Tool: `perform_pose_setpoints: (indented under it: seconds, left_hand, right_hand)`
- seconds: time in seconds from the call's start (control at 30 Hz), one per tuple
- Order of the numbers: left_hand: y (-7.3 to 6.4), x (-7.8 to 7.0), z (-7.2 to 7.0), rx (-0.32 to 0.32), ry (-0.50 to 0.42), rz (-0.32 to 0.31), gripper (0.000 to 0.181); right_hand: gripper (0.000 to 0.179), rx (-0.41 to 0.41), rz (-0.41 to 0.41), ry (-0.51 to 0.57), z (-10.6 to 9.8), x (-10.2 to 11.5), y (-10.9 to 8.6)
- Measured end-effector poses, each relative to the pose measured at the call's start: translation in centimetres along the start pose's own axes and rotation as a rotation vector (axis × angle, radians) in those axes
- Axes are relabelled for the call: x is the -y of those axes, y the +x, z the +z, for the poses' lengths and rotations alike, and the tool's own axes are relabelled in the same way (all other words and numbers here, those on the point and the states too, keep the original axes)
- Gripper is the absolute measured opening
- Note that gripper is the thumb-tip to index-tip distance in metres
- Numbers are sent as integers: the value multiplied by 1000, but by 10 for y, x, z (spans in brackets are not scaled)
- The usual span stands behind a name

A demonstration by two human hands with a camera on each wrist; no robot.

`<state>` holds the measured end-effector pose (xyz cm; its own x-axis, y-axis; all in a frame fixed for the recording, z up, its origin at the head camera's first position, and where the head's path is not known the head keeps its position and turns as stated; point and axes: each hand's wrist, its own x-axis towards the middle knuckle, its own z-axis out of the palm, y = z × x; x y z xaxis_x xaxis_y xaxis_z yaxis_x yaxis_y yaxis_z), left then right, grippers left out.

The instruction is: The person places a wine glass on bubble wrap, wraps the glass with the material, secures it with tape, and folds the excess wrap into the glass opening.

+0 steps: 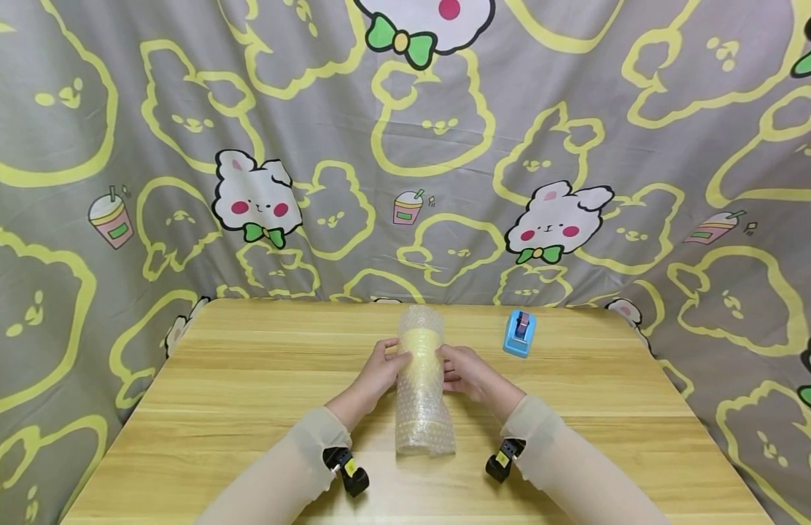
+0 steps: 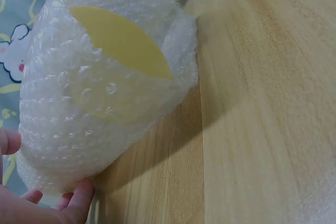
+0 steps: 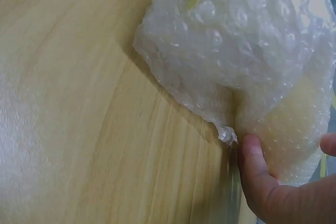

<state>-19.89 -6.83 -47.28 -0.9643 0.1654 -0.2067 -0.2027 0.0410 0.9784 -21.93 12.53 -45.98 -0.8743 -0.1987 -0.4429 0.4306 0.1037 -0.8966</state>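
Note:
A long roll of clear bubble wrap (image 1: 421, 408) lies in the middle of the wooden table, one end toward me. Something pale yellow shows through its layers. In the left wrist view a flat, curved patch of yellow (image 2: 126, 40) stands out inside the roll's near end. My left hand (image 1: 381, 370) grips the roll's left side, with thumb on top and fingers lower down. On the opposite side my right hand (image 1: 467, 372) holds it in the same way, its thumb against the film in the right wrist view. A loose edge of wrap (image 3: 227, 132) sticks out near that thumb.
A blue tape dispenser (image 1: 520, 334) stands on the table (image 1: 268, 350) at the back right. Behind the table hangs a grey curtain (image 1: 353, 131) with yellow outlines and cartoon rabbits. Wrist cameras (image 1: 346, 470) are strapped to both sleeves.

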Motion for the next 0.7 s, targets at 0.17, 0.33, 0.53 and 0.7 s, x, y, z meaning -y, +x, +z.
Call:
perform_pose_setpoints:
  seconds: [0.17, 0.33, 0.53, 0.7]
  left_hand:
    - [0, -1, 1, -13, -4, 1, 66]
    - [-1, -2, 2, -37, 0, 12, 66]
    - [1, 0, 1, -49, 1, 25, 66]
    - [1, 0, 1, -47, 0, 30, 67]
  right_hand:
    - [40, 12, -8, 6, 0, 0, 0]
    - [36, 4, -3, 21, 0, -1, 1]
    - [34, 6, -29, 11, -1, -2, 2]
    - [26, -11, -46, 14, -4, -2, 1]
